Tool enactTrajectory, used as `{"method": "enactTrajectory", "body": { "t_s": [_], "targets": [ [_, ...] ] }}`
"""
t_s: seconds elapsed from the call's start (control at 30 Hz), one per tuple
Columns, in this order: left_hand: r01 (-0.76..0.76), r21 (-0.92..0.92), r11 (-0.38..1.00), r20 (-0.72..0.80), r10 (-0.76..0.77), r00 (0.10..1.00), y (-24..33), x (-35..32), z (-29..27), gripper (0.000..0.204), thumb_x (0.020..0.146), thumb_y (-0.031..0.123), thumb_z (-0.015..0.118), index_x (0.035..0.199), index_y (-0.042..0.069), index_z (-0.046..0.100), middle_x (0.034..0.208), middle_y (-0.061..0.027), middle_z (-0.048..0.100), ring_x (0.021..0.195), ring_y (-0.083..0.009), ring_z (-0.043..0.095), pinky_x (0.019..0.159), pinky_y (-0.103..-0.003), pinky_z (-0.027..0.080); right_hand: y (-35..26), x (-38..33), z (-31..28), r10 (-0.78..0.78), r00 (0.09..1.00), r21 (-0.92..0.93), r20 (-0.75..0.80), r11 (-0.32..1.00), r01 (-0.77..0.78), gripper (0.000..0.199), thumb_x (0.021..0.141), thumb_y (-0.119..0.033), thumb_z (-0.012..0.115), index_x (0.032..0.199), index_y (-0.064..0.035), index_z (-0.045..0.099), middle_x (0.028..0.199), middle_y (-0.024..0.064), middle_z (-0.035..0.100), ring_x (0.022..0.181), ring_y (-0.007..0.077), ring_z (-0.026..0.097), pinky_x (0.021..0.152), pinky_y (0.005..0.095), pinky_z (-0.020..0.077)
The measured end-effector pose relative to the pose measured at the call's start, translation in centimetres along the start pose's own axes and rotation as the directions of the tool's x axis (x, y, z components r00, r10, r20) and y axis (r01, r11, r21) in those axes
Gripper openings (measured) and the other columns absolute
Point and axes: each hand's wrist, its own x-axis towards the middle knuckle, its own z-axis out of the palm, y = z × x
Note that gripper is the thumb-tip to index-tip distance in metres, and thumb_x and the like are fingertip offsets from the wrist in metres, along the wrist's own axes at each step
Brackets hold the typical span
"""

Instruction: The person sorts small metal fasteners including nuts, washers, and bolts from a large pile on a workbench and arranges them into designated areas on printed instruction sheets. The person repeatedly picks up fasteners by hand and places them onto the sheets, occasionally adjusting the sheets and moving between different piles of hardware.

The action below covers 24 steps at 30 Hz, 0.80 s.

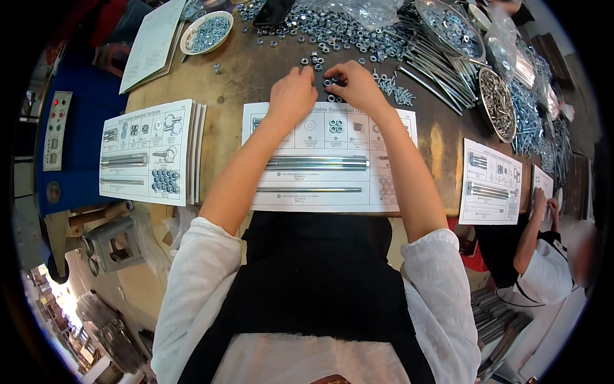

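Observation:
My left hand (293, 94) rests on the worktable just past the middle printed sheet (316, 200). Its fingers curl downward with the tips hidden, so what they hold, if anything, does not show. Beside it, my right hand (355, 86) bends its thumb and forefinger around several small hex nuts (330, 82) on the tabletop. Another small group of hex nuts (314, 59) lies just beyond both hands. Pictures of bolts, nuts and washers cover the sheet, which my forearms partly cross.
Loose nuts (332, 32) spread across the far table, with long bolts (441, 70) and short screws (396, 88) to the right. A bowl (187, 43) and metal trays (483, 96) hold small hardware. Printed sheets (147, 153) stand left. Another person (543, 262) works at far right.

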Motion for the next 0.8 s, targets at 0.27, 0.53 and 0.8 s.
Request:
{"method": "enactTrajectory", "body": {
  "t_s": [0.27,0.53,0.8],
  "targets": [
    [0.218,-0.152,0.964,0.071,-0.209,0.975,-4.3,1.1,-2.1,0.025,0.086,0.024,0.074,0.095,0.001,0.071,0.09,-0.0164,0.07,0.087,-0.0339,0.069,0.076,-0.043,0.053,-0.4,0.4,1.0,0.024,0.997,-0.109,-0.073,0.994,-0.032,0.019,0.082,-0.018,0.077,0.099,-0.0111,0.073,0.1,0.0083,0.064,0.092,0.0277,0.066,0.08,0.0388,0.0537],
    [-0.035,-0.164,0.986,-0.07,0.024,0.997,-2.1,1.3,0.3,0.031,0.085,0.022,0.076,0.112,0.008,0.069,0.095,-0.0102,0.06,0.081,-0.0271,0.066,0.075,-0.038,0.052,0.5,2.1,1.0,0.071,0.988,-0.098,-0.137,0.992,-0.085,0.017,0.081,-0.019,0.077,0.094,-0.0092,0.073,0.092,0.0089,0.068,0.086,0.0294,0.068,0.076,0.0415,0.0544],
    [-0.095,-0.118,0.988,0.061,0.103,0.993,-0.5,3.4,0.8,0.022,0.089,0.024,0.072,0.108,0.014,0.069,0.098,-0.0077,0.06,0.088,-0.0276,0.066,0.078,-0.041,0.052,-1.1,-5.5,-5.8,0.201,0.954,0.212,-0.221,0.965,-0.155,0.019,0.083,-0.012,0.076,0.1,-0.0055,0.074,0.094,0.0054,0.07,0.078,0.0144,0.065,0.071,0.0282,0.0534]
  ]
}}
